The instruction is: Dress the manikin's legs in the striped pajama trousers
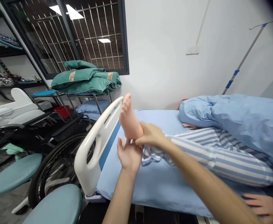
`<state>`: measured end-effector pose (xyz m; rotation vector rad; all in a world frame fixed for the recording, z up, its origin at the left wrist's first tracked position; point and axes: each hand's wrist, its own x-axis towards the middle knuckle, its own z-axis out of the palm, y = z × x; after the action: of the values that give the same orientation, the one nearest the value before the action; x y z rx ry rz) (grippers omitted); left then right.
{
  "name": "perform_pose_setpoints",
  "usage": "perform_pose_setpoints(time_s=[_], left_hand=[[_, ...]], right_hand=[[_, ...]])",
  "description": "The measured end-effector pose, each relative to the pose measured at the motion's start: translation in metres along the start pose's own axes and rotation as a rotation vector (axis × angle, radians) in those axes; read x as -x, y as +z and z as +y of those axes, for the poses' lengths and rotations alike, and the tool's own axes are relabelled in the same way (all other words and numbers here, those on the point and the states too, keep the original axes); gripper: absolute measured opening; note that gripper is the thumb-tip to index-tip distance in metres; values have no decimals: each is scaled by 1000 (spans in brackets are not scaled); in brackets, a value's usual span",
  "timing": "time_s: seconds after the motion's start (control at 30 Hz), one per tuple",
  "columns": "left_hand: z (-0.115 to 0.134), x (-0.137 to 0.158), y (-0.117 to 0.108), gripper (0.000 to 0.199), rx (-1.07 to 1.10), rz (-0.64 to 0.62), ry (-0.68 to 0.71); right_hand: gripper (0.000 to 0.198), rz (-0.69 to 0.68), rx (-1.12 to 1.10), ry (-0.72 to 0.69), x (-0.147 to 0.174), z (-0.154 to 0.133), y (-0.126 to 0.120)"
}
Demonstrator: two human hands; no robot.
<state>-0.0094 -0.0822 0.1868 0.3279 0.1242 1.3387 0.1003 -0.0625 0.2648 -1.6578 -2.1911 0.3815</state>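
A bare foot [129, 123] is raised above the bed, toes up and sole turned toward the left. My right hand [151, 133] is wrapped round the ankle, thumb across the near side. Below the heel, my left hand [130, 155] lies palm up with its thumb spread away; its fingertips reach the heel and are partly hidden there. Blue-and-white striped trousers [211, 152] cover the legs of the person lying on the bed. The trouser cuff is bunched just beside my right wrist.
A white bed end board [91, 146] stands close left of the foot. Beyond it are a wheelchair [54, 165] and round stools [57, 205]. A blue quilt [234, 115] covers the person's upper body; their hand [262, 205] rests at the near edge. Green bedding [87, 79] is stacked behind.
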Motion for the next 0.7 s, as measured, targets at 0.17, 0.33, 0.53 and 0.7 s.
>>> perform_pose_setpoints(time_s=[0.17, 0.33, 0.53, 0.7], left_hand=[[-1, 22, -135, 38, 109, 171, -100], [-20, 41, -215, 33, 173, 317, -86], [-36, 41, -227, 32, 189, 487, -38], [-38, 40, -227, 31, 176, 516, -9]], right_hand=[[46, -136, 142, 33, 1, 14, 131], [46, -201, 239, 30, 10, 38, 222], [42, -203, 281, 7, 11, 44, 233], [41, -196, 279, 16, 12, 40, 231]])
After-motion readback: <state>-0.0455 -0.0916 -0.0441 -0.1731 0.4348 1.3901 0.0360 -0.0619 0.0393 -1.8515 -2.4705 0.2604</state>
